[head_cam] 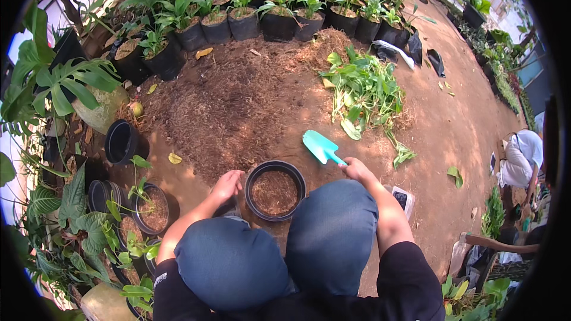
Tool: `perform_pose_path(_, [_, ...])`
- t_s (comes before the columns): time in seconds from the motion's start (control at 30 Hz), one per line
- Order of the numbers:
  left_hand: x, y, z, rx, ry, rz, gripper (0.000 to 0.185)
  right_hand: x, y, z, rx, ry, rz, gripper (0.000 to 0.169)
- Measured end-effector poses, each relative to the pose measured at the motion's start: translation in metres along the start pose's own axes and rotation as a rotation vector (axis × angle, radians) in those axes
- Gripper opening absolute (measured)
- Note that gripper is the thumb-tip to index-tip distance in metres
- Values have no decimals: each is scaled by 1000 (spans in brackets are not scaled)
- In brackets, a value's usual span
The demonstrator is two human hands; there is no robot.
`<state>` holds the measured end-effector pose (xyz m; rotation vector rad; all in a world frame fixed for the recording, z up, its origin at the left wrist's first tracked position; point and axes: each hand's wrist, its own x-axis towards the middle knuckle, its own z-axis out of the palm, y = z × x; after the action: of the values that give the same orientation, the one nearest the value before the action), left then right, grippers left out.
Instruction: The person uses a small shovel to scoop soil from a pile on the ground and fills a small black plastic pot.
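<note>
My right hand [357,169] grips the handle of a turquoise hand trowel [320,145], whose blade points up and left over the ground, with no soil heaped on it. Between my knees and the soil pile stands a round black plastic plant pot [250,200], part filled with brown soil mix [274,191]. Just left of its rim is my left hand [227,186], fingers loosely bent and slightly apart, with nothing seen in it. Ahead of the pot spreads a low heap of dark, fibrous soil [223,107].
A pile of uprooted leafy cuttings [366,89] lies to the right. Black grow bags with plants [243,24] line the back. Left are an empty black pot [121,141], a planted pot [151,209] and stacked pots [105,196]. A person [519,156] bends over at far right.
</note>
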<state>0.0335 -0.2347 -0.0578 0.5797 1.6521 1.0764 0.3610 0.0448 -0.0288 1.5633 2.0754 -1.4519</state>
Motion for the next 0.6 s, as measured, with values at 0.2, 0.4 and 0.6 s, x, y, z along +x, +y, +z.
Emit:
perform_pose_path(0.2, [-6, -11, 0, 152, 62, -111, 39, 49, -26, 28, -182, 31, -42, 34])
perform_pose_path(0.4, [4, -10, 10, 197, 232, -100, 43, 84, -87, 65, -416, -31, -310, 36])
perform_pose_path(0.6, [6, -3, 20, 223, 159, -90, 42, 100, -164, 95, -384, -113, -317, 35])
